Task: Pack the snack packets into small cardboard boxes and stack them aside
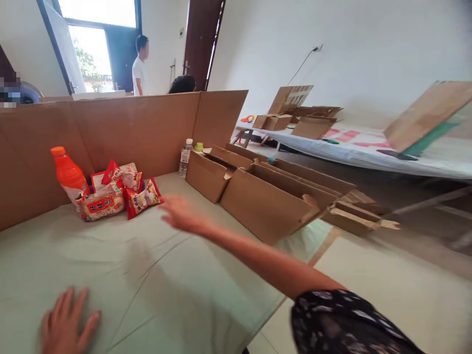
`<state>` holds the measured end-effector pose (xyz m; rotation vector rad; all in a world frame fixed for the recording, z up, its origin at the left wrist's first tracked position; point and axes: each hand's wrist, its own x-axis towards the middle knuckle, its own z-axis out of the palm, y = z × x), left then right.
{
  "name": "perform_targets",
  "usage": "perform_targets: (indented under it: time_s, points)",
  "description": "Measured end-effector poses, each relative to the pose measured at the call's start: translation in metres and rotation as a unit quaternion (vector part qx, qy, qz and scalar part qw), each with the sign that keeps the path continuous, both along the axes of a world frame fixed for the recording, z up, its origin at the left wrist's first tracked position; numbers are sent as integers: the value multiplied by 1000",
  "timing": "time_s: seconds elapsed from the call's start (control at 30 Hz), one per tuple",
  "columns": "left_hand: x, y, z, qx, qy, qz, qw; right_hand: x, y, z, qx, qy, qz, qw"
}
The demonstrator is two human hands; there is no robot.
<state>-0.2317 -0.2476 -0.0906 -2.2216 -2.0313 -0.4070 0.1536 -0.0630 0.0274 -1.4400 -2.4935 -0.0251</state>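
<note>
The R hand [180, 215] is held out over the tabletop [158, 285] toward the far edge, w/ fingers extended & open; nothing is seen gripped. Due to blur, whether the red pack [145, 198] just beside the fingertips is touched can't be told. The L hand [68, 322] is laid back-up nr the near L corner, fingers spread, nothing held.

The red pack is placed nr the far edge, L of centre, at the R end of a cluster w/ other snacks [102, 204]; an orange bottle [71, 173] is stood at the cluster's L side. Behind, the far edge is lined by a cardboard panel [142, 132]. Nr the far R corner a clear bottle [185, 158] is stood upright, w/ a green lid [199, 146] seen just R of its cap. Along the R edge, a small box [206, 174] & a big box [267, 201] are set end to end, tops open. Beyond the panel, a person in white [139, 73] is seen.
</note>
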Motion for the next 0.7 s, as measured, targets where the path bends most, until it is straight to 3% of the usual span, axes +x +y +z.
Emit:
perform_targets:
  time_s: [0.07, 0.17, 0.3, 0.37, 0.43, 0.53, 0.63, 0.7]
  points:
    - [44, 1, -21, 13, 31, -63, 997, 56, 29, 27, 48, 23, -124, 991]
    - [116, -5, -45, 41, 27, -221, 974, 115, 67, 52, 69, 41, -248, 965]
    - [182, -10, -67, 20, -36, -390, 920, 141, 87, 59, 20, 38, -270, 962]
    - [190, -11, -67, -28, -89, -393, 915, 139, 83, 58, 8, 35, -245, 969]
    - [182, -11, -53, -65, -154, -334, 928, 135, 70, 57, 5, 31, -211, 977]
    - [156, -11, -8, -45, -206, -221, 952, 127, 31, 51, -7, 23, -150, 988]
    - [137, -13, 46, 35, -196, -140, 970, 111, -28, 38, -3, 44, 27, 999]
    - [136, -18, 76, 69, -193, -104, 973, 96, -69, 32, 5, 74, 180, 981]
